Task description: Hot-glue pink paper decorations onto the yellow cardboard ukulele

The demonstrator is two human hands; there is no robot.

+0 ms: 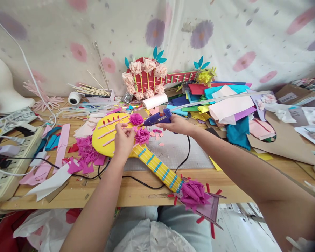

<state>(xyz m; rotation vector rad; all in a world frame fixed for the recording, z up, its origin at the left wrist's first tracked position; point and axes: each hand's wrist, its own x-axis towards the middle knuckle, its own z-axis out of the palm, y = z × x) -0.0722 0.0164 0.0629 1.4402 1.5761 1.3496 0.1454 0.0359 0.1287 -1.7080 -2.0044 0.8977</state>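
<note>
A yellow paper guitar [99,142] lies slantwise on the bench, its neck pointing toward me and its headstock past the front edge. My left hand [124,140] is over the guitar body, thumb and fingers pinched together; what is between them is too small to make out. My right hand [177,125] grips a blue glue gun [154,119], whose nozzle points left between two magenta paper flowers. One flower [136,119] lies behind the nozzle, the other [142,135] in front of it. A larger magenta flower [194,194] sits on the headstock.
A red paper guitar [182,77] with pale roses leans at the back. Coloured paper sheets [231,105] are piled at right. Magenta paper pieces [88,150] lie left of the guitar. A black cord [147,187] crosses the bench; a power strip [18,168] stands at left.
</note>
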